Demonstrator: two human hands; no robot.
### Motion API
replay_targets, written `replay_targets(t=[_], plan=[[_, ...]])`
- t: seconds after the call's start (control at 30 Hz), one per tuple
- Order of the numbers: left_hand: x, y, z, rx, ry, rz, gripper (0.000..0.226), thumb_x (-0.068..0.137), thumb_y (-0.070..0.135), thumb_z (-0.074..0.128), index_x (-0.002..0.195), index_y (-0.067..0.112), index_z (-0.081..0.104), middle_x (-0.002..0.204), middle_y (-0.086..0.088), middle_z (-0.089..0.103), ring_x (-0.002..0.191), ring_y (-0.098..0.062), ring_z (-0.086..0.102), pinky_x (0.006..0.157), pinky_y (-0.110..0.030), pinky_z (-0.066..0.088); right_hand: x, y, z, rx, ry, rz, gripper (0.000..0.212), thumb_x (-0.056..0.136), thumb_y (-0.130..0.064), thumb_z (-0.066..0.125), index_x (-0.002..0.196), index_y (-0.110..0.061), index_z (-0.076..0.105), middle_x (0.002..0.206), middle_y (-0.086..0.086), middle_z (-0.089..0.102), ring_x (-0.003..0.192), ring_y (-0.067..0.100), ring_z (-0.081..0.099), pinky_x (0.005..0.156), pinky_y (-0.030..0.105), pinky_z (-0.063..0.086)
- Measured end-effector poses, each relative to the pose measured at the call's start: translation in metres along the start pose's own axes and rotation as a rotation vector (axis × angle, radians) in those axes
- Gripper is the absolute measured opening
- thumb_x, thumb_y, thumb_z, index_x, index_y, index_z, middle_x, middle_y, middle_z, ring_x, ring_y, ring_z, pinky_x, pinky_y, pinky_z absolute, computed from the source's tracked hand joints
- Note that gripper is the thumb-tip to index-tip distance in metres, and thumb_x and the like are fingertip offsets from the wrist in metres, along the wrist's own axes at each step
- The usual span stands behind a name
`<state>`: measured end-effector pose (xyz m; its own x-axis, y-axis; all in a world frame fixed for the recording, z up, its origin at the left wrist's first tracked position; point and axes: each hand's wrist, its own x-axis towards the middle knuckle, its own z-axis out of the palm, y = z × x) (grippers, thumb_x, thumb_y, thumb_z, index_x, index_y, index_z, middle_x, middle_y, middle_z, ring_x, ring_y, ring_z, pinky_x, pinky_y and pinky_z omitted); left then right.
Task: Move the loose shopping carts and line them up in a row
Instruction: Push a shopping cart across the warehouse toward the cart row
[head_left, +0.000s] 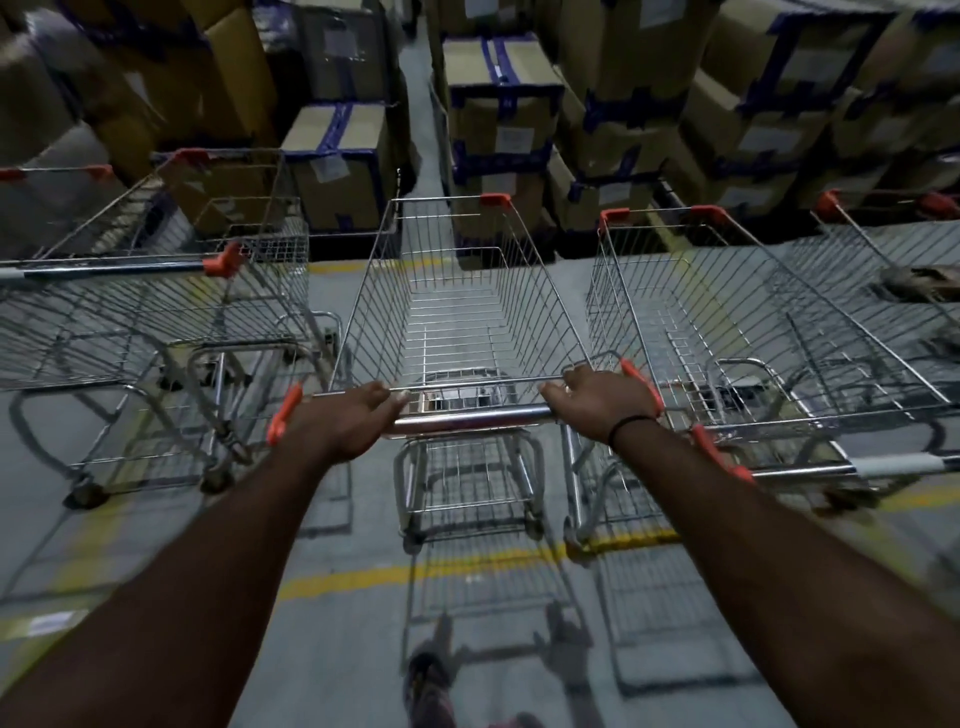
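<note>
Head view, left to right: the left cart stands askew and apart from the others, and seemingly has yet to be lined up; the left hand and right hand have their fingers wrapped around the handle bar of the middle cart, which sits just beside the right cart; a further cart stands beyond, so the row looks partly formed; the grey floor carries yellow lines; taped cardboard boxes are stacked behind.
</note>
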<state>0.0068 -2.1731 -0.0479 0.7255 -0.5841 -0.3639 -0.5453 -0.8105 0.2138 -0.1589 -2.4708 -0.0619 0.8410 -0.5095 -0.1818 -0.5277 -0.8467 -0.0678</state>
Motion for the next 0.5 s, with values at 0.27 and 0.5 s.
replay_targets(t=[0.27, 0.5], plan=[[-0.044, 0.009, 0.013, -0.018, 0.046, -0.023, 0.078, 0.096, 0.074, 0.014, 0.145, 0.025, 0.05, 0.158, -0.003, 0.045, 0.141, -0.028, 0.046, 0.117, -0.047, 0.031, -0.045, -0.005, -0.004, -0.035, 0.063, -0.039, 0.078, 0.094, -0.075, 0.019, 0.136, -0.024, 0.062, 0.136, 0.007, 0.062, 0.127, 0.03, 0.053, 0.097, 0.039, 0.044], [-0.067, 0.02, 0.013, 0.017, 0.068, 0.004, 0.065, 0.104, 0.064, 0.019, 0.149, 0.028, 0.048, 0.159, 0.0, 0.044, 0.143, -0.028, 0.044, 0.114, -0.042, 0.03, -0.052, -0.002, 0.005, -0.05, 0.042, -0.012, 0.088, 0.087, -0.082, 0.011, 0.139, -0.028, 0.058, 0.138, 0.004, 0.062, 0.129, 0.028, 0.052, 0.097, 0.039, 0.043]])
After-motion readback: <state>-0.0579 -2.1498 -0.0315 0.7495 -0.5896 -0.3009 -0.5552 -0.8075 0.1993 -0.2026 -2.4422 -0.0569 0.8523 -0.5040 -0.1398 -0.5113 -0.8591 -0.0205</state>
